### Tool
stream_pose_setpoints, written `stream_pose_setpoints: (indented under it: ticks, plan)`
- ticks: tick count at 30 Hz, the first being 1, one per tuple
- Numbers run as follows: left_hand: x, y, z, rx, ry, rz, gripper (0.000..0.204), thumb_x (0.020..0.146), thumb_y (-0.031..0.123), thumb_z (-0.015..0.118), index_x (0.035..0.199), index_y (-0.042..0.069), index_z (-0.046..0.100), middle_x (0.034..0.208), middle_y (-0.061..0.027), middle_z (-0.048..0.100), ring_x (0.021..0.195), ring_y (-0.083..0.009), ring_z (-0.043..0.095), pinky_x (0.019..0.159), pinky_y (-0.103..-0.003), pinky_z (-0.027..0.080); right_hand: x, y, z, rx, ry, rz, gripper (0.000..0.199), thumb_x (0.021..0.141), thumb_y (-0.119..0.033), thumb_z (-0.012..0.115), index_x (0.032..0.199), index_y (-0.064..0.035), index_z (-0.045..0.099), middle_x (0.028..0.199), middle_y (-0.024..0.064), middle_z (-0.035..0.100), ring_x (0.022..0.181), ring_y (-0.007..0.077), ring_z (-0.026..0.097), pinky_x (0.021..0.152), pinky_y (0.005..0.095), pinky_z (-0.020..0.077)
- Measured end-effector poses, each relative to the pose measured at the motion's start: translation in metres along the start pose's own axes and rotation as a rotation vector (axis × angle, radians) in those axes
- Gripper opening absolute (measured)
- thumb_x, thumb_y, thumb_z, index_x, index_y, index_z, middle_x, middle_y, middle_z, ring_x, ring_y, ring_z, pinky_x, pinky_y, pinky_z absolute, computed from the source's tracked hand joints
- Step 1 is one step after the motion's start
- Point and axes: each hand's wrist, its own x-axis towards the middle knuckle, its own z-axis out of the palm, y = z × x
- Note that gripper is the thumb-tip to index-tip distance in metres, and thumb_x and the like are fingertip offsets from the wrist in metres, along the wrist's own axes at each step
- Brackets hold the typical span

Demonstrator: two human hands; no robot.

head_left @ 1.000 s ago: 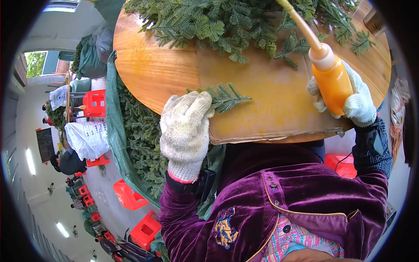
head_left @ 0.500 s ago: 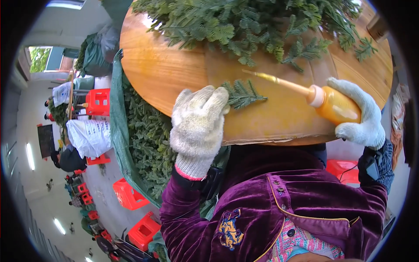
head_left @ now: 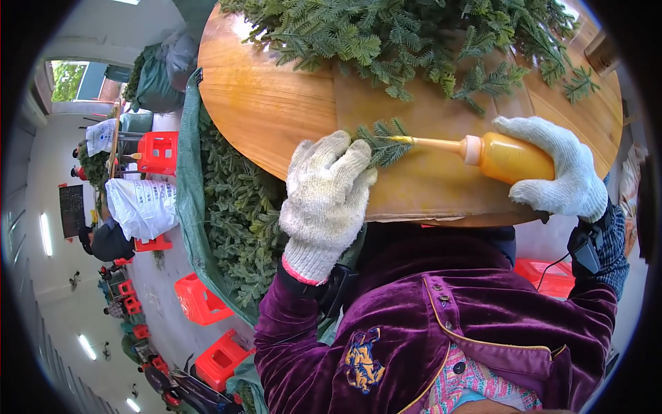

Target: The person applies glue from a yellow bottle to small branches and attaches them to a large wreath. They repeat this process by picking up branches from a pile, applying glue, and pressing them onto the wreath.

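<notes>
My left hand (head_left: 324,190), in a white knit glove, is closed on a small green fir sprig (head_left: 388,153) above the near part of the table. The sprig's needled end sticks out to the right of my fingers. In my gloved right hand (head_left: 569,169) a squeeze bottle (head_left: 514,157) of orange-yellow liquid lies nearly level. Its long thin nozzle points left, and the tip meets the sprig or hovers just over it; I cannot tell which. A stained brown cardboard sheet (head_left: 427,196) lies beneath both hands.
A heap of fir branches (head_left: 386,41) covers the far side of the round wooden table (head_left: 269,96). To the left stands a green sack (head_left: 192,165) full of fir cuttings (head_left: 241,214). Red plastic stools (head_left: 200,298) and a white sack (head_left: 141,207) are on the floor beyond.
The bottle has moved left and turned closer to level, bringing its nozzle tip from beyond the sprig onto or over it. My left hand still grips the sprig.
</notes>
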Motion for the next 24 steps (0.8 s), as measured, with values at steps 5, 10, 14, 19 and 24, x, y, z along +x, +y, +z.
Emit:
stream_pose_setpoints:
  ticks: [5, 10, 14, 19, 24]
  plan:
    - [0.006, 0.001, -0.008, -0.051, -0.054, -0.039, 0.031, 0.072, 0.007, 0.079, 0.102, 0.003, 0.07, 0.105, -0.0172, 0.069, 0.096, -0.0361, 0.066, 0.087, -0.046, 0.051, 0.004, 0.003, 0.0, -0.027, -0.029, -0.029, 0.08, 0.068, -0.031, 0.088, 0.136, 0.001, 0.061, 0.121, 0.015, 0.066, 0.112, 0.0269, 0.065, 0.1, 0.0363, 0.0482]
    - [0.002, -0.001, -0.012, -0.111, -0.067, -0.073, 0.029, 0.076, 0.007, 0.078, 0.104, 0.0, 0.071, 0.109, -0.0185, 0.07, 0.098, -0.0359, 0.067, 0.09, -0.045, 0.052, 0.004, 0.001, -0.004, -0.025, -0.062, -0.008, 0.078, 0.068, -0.03, 0.087, 0.134, 0.0011, 0.061, 0.119, 0.0152, 0.067, 0.11, 0.0273, 0.066, 0.099, 0.0358, 0.0492]
    - [-0.002, 0.0, -0.006, -0.358, -0.069, -0.346, 0.038, 0.08, 0.008, 0.079, 0.115, -0.002, 0.069, 0.114, -0.0207, 0.069, 0.102, -0.0354, 0.067, 0.094, -0.045, 0.051, 0.007, 0.008, -0.006, -0.057, -0.087, -0.026, 0.076, 0.068, -0.029, 0.087, 0.133, 0.0009, 0.062, 0.118, 0.0156, 0.067, 0.108, 0.0279, 0.067, 0.098, 0.0356, 0.0498]
    - [-0.014, 0.007, 0.008, -0.371, 0.174, -0.521, 0.058, 0.08, 0.012, 0.082, 0.13, -0.006, 0.061, 0.117, -0.0234, 0.068, 0.103, -0.0375, 0.065, 0.095, -0.047, 0.05, 0.006, 0.01, -0.004, -0.086, -0.088, -0.031, 0.075, 0.068, -0.029, 0.086, 0.133, 0.0002, 0.063, 0.118, 0.016, 0.067, 0.109, 0.0281, 0.067, 0.097, 0.0359, 0.0504]
    - [-0.019, 0.0, 0.016, 0.007, 0.103, -0.304, 0.069, 0.077, 0.015, 0.085, 0.136, -0.007, 0.057, 0.116, -0.0241, 0.067, 0.103, -0.0406, 0.063, 0.097, -0.049, 0.048, 0.009, 0.009, -0.005, -0.129, -0.071, -0.068, 0.074, 0.068, -0.028, 0.086, 0.133, -0.0002, 0.063, 0.119, 0.0162, 0.067, 0.11, 0.028, 0.067, 0.098, 0.0365, 0.0506]
